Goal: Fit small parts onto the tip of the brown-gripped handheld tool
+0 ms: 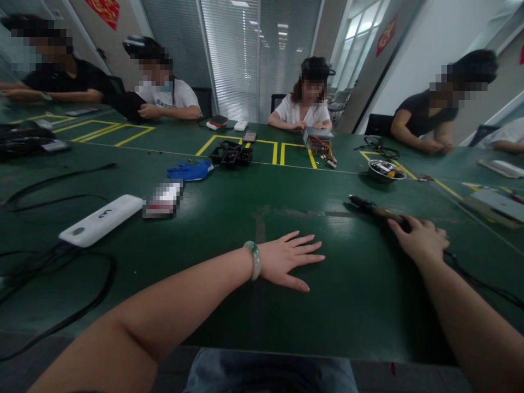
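Note:
My left hand (289, 257) lies flat on the green table (327, 322), fingers spread, holding nothing. A jade-coloured bangle (254, 261) circles that wrist. Over on the right, my right hand (423, 240) has its fingers round the rear part of an electric screwdriver (379, 211). The screwdriver lies low at the tabletop, its dark tip pointing left and away from me. A black cable (483, 281) runs off behind my right hand. The undersides of the right fingers are hidden.
At left lie a white power bank (102, 220), a phone (164, 199), a blue glove (190, 171) and black cables (102, 289). Black plastic parts (231, 154) sit mid-table. A metal bowl (386, 171) of small parts stands beyond the screwdriver. Several people sit across the table.

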### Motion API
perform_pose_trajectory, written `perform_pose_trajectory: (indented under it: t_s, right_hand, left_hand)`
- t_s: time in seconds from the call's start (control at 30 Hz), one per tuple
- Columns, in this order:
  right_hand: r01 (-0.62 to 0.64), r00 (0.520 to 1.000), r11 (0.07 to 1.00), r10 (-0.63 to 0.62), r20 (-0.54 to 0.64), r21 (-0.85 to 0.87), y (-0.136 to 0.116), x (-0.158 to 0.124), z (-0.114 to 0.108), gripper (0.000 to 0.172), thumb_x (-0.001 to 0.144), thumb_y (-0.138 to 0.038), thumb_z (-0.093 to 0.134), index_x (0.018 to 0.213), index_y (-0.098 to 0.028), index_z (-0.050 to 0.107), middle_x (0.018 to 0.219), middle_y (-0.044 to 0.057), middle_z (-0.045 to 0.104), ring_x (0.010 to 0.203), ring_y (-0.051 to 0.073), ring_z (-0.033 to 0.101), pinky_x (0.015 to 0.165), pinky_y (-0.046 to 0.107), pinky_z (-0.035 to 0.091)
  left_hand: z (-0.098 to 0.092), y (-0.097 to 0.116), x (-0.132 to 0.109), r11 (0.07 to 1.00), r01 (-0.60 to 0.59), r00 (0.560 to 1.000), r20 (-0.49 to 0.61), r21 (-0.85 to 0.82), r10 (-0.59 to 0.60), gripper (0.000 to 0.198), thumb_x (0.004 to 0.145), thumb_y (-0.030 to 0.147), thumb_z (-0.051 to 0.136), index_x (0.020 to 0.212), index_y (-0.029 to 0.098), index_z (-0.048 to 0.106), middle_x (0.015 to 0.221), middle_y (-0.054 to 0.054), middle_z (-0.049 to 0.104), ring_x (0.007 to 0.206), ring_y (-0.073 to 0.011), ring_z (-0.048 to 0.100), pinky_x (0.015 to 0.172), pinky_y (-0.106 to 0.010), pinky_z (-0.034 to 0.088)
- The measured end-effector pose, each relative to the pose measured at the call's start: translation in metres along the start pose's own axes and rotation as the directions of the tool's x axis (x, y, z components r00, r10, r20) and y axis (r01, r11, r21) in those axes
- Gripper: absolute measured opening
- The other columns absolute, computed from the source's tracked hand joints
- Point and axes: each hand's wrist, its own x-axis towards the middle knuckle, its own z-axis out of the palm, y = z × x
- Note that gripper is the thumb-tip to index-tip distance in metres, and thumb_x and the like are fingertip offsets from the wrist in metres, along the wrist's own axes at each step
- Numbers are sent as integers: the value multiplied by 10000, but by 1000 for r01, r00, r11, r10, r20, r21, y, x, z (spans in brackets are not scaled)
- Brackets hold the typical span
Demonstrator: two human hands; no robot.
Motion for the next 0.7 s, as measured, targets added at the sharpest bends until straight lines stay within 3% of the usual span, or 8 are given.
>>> perform_pose_trajectory:
  t_s: [0.07, 0.13, 0.27, 0.4, 0.47, 0.57, 0.63, 0.7]
  right_hand:
    - [170, 985, 985, -169, -32, 9, -44, -17, 0, 704, 812, -736, 372, 1325, -284, 537, 1265, 203, 482, 1138, 441, 385, 848, 593, 325]
    - [333, 941, 942, -330, -76, 36, -88, -37, 0, 625, 843, -676, 397, 1301, -280, 551, 1206, 164, 515, 1093, 400, 417, 849, 571, 357]
    - [640, 768, 757, -633, -95, 132, -170, -89, 4, 474, 884, -489, 468, 1314, -297, 529, 1173, 129, 538, 1032, 322, 446, 863, 510, 395]
    - [788, 600, 586, -799, -25, 192, -229, -140, 15, 552, 879, -415, 484, 1407, -276, 407, 1346, 139, 450, 1184, 371, 393, 937, 547, 358]
    - [806, 558, 544, -830, 6, 231, -245, -156, 19, 628, 886, -416, 464, 1469, -263, 289, 1474, 133, 311, 1311, 401, 275, 1001, 579, 299]
    - [777, 562, 534, -827, 14, 335, -249, -163, 11, 689, 896, -392, 440, 1508, -239, 161, 1518, 137, 217, 1376, 368, 201, 1054, 556, 271]
    - [748, 584, 537, -811, -4, 389, -238, -156, -7, 705, 876, -390, 480, 1499, -234, 190, 1484, 149, 266, 1357, 351, 250, 1046, 544, 297]
    - [740, 600, 550, -800, -9, 388, -219, -142, -29, 635, 846, -430, 543, 1425, -247, 358, 1400, 141, 379, 1290, 344, 346, 1014, 546, 330]
  left_hand:
    - [-2, 2, 1, 1000, -7, 999, -39, 19, 8, 848, 835, 654, 491, 1510, 235, 194, 1577, -85, 150, 1459, -296, 69, 1166, -555, 76]
    - [-5, 6, 3, 998, 1, 993, -115, 62, 6, 862, 821, 632, 537, 1509, 240, 195, 1582, -79, 134, 1459, -295, 75, 1171, -544, 94]
    - [-12, 9, 5, 979, 149, 932, -351, 142, -91, 726, 878, 521, 533, 1488, 249, 250, 1568, -71, 206, 1456, -265, 126, 1188, -504, 122]
    - [-14, 3, 4, 936, 334, 840, -486, 108, -243, 641, 932, 473, 450, 1479, 201, 259, 1552, -101, 244, 1446, -263, 167, 1191, -495, 147]
    - [-14, 0, 2, 919, 387, 814, -498, 77, -301, 629, 946, 468, 415, 1482, 189, 242, 1552, -106, 242, 1443, -257, 181, 1191, -481, 163]
    - [-14, -3, 0, 913, 407, 791, -514, 36, -332, 589, 962, 437, 385, 1473, 180, 244, 1528, -106, 300, 1435, -235, 211, 1188, -454, 204]
    - [-15, -3, 0, 914, 406, 777, -533, 19, -334, 533, 969, 367, 373, 1459, 186, 265, 1514, -95, 329, 1429, -221, 229, 1183, -442, 232]
    - [-14, -4, 0, 907, 420, 761, -547, 3, -350, 505, 949, 270, 383, 1438, 181, 292, 1504, -92, 346, 1412, -220, 268, 1172, -436, 262]
